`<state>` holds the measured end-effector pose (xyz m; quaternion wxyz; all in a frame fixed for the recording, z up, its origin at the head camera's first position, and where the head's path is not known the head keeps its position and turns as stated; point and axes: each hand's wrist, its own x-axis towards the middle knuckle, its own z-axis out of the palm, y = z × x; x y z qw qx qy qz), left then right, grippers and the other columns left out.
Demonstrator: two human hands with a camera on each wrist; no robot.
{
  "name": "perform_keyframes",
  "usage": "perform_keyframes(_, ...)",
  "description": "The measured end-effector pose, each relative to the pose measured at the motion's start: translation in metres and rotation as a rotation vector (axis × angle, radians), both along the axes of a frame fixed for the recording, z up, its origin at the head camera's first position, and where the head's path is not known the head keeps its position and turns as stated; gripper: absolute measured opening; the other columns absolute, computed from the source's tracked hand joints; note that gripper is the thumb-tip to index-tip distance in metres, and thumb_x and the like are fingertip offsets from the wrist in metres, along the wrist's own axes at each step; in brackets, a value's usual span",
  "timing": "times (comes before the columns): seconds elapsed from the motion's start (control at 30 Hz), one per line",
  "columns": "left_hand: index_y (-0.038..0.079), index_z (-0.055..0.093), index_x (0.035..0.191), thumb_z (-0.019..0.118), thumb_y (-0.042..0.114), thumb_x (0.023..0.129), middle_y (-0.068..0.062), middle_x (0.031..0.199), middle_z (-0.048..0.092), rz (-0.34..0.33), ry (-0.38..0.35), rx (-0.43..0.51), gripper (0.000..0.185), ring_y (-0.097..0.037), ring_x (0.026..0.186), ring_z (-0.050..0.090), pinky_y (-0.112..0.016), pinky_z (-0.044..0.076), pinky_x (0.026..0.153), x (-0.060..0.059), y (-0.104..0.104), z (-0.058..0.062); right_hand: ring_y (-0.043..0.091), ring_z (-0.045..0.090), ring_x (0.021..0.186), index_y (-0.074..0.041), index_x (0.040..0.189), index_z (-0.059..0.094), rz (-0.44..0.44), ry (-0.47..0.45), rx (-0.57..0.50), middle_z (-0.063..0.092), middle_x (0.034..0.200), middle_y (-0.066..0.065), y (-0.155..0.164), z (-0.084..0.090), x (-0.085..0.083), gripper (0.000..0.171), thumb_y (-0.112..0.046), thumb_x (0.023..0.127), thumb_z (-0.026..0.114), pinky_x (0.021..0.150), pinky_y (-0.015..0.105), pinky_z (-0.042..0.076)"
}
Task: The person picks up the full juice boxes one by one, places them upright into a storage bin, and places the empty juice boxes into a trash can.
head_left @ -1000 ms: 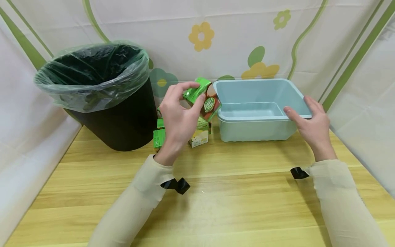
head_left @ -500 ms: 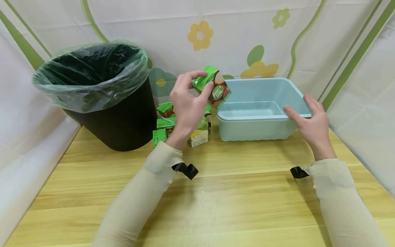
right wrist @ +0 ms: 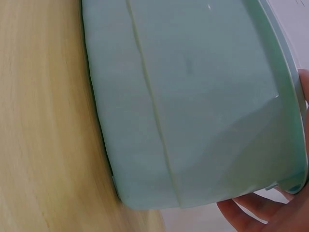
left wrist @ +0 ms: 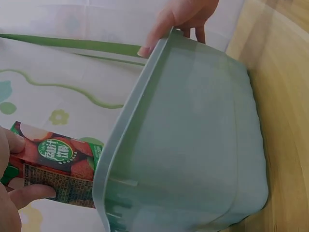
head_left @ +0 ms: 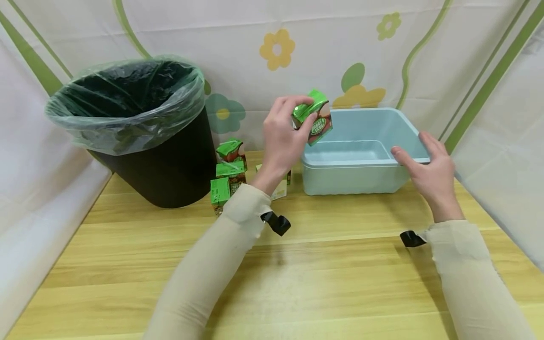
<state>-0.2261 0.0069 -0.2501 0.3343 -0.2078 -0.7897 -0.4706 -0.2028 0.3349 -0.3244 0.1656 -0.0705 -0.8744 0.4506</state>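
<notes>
My left hand [head_left: 284,139] pinches a small red and green juice box [head_left: 321,123] with a crumpled green top. It is held tilted, near the left rim of the light blue plastic bin [head_left: 354,180]. In the left wrist view, part of the juice box [left wrist: 60,154] is hidden behind the bin's rim. My right hand [head_left: 433,177] grips the bin at its front right corner, thumb on the rim and fingers along the right side. Several other juice boxes [head_left: 229,171] stand on the table left of the bin, some partly hidden by my left arm.
A black trash can [head_left: 170,174] with a translucent green liner bag [head_left: 140,137] stands at the back left. The wooden table [head_left: 331,264] runs up to a flower-printed white curtain [head_left: 238,56] behind. White fabric also hangs at both sides.
My left hand has carried the juice box up and to the right, from beside the other boxes to the bin's left rim. My right hand has stayed on the bin.
</notes>
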Motion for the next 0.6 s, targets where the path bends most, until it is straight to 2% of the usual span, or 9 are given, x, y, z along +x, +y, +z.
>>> perform_keyframes(0.2,0.008,0.074,0.122,0.074,0.014,0.1,-0.013,0.126,0.067,-0.028,-0.036,-0.038,0.023,-0.026,0.122,0.065,-0.035,0.059,0.1,-0.006,0.007,-0.003,0.027,0.014,0.167,-0.019,0.169,0.028,0.0,0.002,-0.007,0.017,0.18,0.0,-0.002,0.0,-0.001,0.093,-0.056,0.096,0.071,0.136,0.052,0.012)
perform_keyframes(0.27,0.009,0.073,0.123,0.074,0.014,0.1,-0.011,0.128,0.067,-0.023,-0.062,-0.045,0.023,-0.025,0.124,0.064,-0.032,0.058,0.103,-0.008,0.009,-0.005,0.027,0.014,0.167,-0.019,0.169,0.028,0.001,0.002,-0.008,0.017,0.18,-0.001,-0.003,0.0,-0.001,0.093,-0.057,0.096,0.071,0.136,0.052,0.012)
perform_keyframes(0.43,0.011,0.074,0.122,0.076,0.014,0.099,-0.009,0.131,0.069,-0.021,-0.123,-0.032,0.024,-0.022,0.128,0.064,-0.026,0.056,0.103,-0.014,0.018,-0.009,0.027,0.014,0.167,-0.019,0.169,0.028,-0.003,0.005,-0.009,0.018,0.18,-0.001,-0.002,-0.001,-0.001,0.093,-0.056,0.096,0.071,0.136,0.052,0.013)
perform_keyframes(0.6,0.012,0.074,0.122,0.075,0.014,0.099,-0.008,0.134,0.069,-0.036,-0.18,-0.044,0.023,-0.022,0.13,0.063,-0.028,0.057,0.104,-0.021,0.027,-0.009,0.027,0.014,0.167,-0.019,0.169,0.028,-0.01,0.005,-0.005,0.018,0.18,-0.001,-0.001,0.0,0.0,0.093,-0.056,0.096,0.071,0.136,0.053,0.013)
